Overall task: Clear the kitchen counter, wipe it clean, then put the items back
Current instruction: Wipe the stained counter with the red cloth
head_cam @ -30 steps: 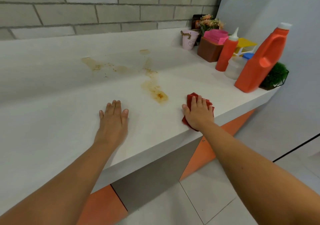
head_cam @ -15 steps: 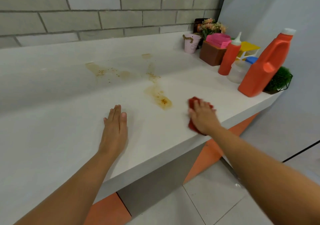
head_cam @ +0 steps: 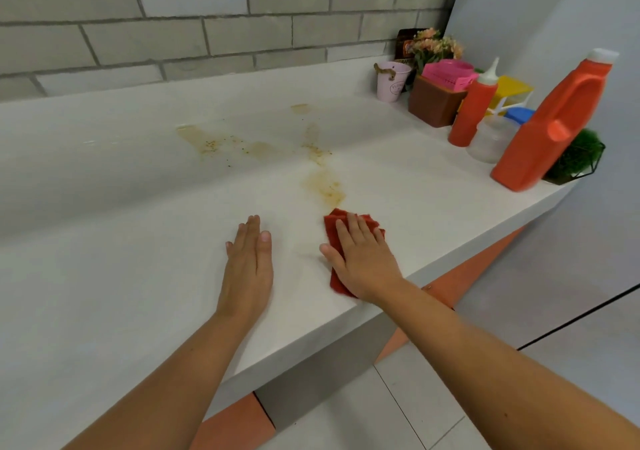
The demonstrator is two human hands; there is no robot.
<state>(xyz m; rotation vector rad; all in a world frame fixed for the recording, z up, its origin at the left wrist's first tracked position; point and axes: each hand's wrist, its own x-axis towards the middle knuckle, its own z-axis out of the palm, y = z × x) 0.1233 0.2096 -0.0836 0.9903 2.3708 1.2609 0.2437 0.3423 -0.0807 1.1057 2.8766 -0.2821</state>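
A person is wiping a long white stone-look kitchen counter [head_cam: 104,276] with a folded red scouring cloth [head_cam: 337,224], the right hand [head_cam: 363,259] lying flat on top of it, fingers [head_cam: 356,229] stretched forward and slightly apart, pressing rather than pinching. The left hand [head_cam: 247,266] is resting palm-down just beside it on the bare surface, fingers together, holding nothing.

The clearing looks done — the working stretch is bare, and the items are standing grouped at the far right end: a tall orange plastic jug with a white cap [head_cam: 554,123], a red squeeze bottle with a white nozzle [head_cam: 472,110], a brown box [head_cam: 433,103] holding a pink basket, a small pink pail [head_cam: 391,80], a clear lidded tub [head_cam: 488,139], a little green plant in a wire frame [head_cam: 578,155].

The wiping appears barely begun. Yellow-brown greasy smears with dark specks [head_cam: 325,186] are trailing from just ahead of the cloth back toward the grey brick wall [head_cam: 207,16] — a second streak [head_cam: 204,141] is lying farther left. Putting the items back is yet to come.
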